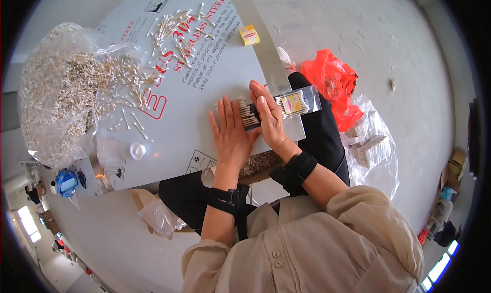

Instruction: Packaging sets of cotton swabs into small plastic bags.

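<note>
A row of cotton swabs (248, 115) lies on the steel table between my two hands, side by side over something dark. My left hand (231, 134) rests flat at the row's left end, fingers stretched out, its thumb reaching toward my right hand. Held on edge at the right end, my right hand (270, 116) has its fingers straight and touches the dark piece. Just right of it, a clear plastic sleeve (313, 98) holds more swabs and a yellow label card (292, 103), lying over the table's edge. Neither hand grips anything that I can see.
Left on the table (194, 121) sits a big clear bag of swabs (48, 101), spilling loose ones (171, 32). A small yellow box (249, 35) and a round white container (137, 150) stand there too. Red (330, 78) and clear bags (376, 144) lie at the right.
</note>
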Demonstrator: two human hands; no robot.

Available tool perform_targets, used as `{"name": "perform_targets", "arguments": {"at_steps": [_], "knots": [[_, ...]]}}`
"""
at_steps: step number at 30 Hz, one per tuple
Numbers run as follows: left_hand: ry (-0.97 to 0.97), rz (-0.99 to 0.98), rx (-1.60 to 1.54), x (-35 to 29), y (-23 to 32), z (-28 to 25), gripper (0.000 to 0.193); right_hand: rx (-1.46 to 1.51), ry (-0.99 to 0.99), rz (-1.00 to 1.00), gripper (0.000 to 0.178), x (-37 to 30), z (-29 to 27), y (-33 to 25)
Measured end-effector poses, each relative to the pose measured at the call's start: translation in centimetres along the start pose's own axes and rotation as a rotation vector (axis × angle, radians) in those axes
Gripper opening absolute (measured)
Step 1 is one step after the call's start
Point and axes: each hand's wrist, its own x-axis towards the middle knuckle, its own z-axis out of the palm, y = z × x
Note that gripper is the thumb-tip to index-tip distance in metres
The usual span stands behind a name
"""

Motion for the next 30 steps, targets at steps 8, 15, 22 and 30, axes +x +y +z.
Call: {"name": "perform_targets", "arguments": {"at_steps": [8, 15, 22, 30], "knots": [[0.515, -0.12, -0.919, 2.2, -1.8, 0.7, 0.066, -0.059, 0.006, -0.085, 0.043, -0.2, 1.0, 0.5], [0.507, -0.098, -1.143, 2.0, -0.8, 1.7, 0.063, -0.062, 0.004, -0.072, 0.042, 0.6, 0.8, 0.9], [0.534, -0.135, -1.173, 2.5, 0.1, 1.5, 0.06, -0.104, -0.016, -0.049, 0.043, 1.1, 0.4, 0.6], [0.215, 0.101, -0.276, 0.1, 0.3, -0.2, 0.069, 0.166, 0.015, 0.103, 0.047, 1.0, -0.8, 0.2]]}}
